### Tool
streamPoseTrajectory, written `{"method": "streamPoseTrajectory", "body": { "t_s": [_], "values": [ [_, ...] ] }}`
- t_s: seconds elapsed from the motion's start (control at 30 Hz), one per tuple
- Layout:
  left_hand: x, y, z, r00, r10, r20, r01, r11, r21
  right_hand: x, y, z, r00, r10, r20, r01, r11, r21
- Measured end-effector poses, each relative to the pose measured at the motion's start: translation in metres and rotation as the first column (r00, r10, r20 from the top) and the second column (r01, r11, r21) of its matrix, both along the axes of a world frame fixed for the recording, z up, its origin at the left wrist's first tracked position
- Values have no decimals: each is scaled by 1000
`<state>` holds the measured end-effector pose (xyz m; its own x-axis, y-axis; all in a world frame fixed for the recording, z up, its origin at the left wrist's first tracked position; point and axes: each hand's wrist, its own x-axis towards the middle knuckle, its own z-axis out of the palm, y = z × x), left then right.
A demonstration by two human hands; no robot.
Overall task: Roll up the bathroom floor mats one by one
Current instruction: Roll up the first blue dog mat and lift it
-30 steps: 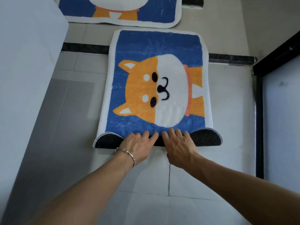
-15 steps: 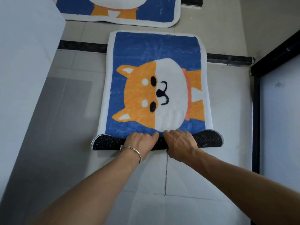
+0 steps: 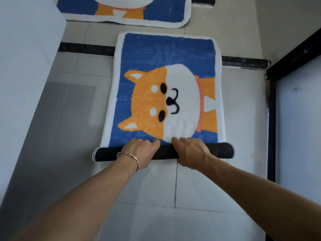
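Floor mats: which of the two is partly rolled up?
The nearer mat, whose near end forms a black roll gripped by the left hand and right hand. The farther mat at the top lies flat.

Blue mat (image 3: 166, 54) shows an orange-and-white dog (image 3: 156, 101); its underside (image 3: 220, 151) is dotted black.

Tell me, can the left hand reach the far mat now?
Probably not yet: the left hand grips the rolled end of the near mat, whose flat length lies between it and the far mat. Nothing else blocks the way.
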<state>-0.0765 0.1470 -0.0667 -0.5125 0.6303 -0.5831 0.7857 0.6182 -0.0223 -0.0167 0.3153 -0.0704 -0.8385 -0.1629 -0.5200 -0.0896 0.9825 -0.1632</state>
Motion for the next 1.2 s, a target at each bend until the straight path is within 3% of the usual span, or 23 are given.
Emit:
{"method": "streamPoseTrajectory", "body": {
  "t_s": [0.13, 0.3, 0.43, 0.53, 0.7, 0.8, 0.9, 1.0, 1.13, 1.2],
  "values": [
    [-4, 3, -2, 999, -2, 43, 1, 999, 33, 6, 5, -2, 1000, -21, -6, 22, 999, 36],
    [-1, -16, -10, 979, -75, -188, 109, 979, 174, -3, 10, 4, 977, -109, 182, 121, 991, -58],
    [-5, -6, -1, 998, -63, 16, 62, 998, 13, 11, 6, 1, 991, -119, 54, 121, 992, -35],
    [-7, 3, 2, 985, -63, 160, 68, 997, -24, 27, 3, -3, 995, -92, -41, 93, 995, 25],
    [-4, 7, 4, 956, 11, 294, -3, 1000, -27, 21, 9, 1, 978, -154, 144, 160, 987, -28],
    [0, -5, 0, 977, 5, 212, -23, 996, 83, 16, 13, 3, 968, -145, 206, 159, 986, -50],
    [13, -11, -2, 996, -87, 35, 82, 989, 124, 14, 12, 4, 966, -122, 227, 134, 990, -41],
    [22, -10, -7, 996, -43, 76, 40, 998, 44, 20, 6, 2, 982, -83, 167, 90, 996, -30],
    [10, -4, -8, 978, -4, 207, 4, 1000, 1, 38, 5, -5, 998, 28, -60, -23, 996, 87],
    [9, -4, -6, 976, 26, 217, -28, 1000, 8, 40, 6, -7, 998, 27, -62, -21, 995, 98]
  ]
}}
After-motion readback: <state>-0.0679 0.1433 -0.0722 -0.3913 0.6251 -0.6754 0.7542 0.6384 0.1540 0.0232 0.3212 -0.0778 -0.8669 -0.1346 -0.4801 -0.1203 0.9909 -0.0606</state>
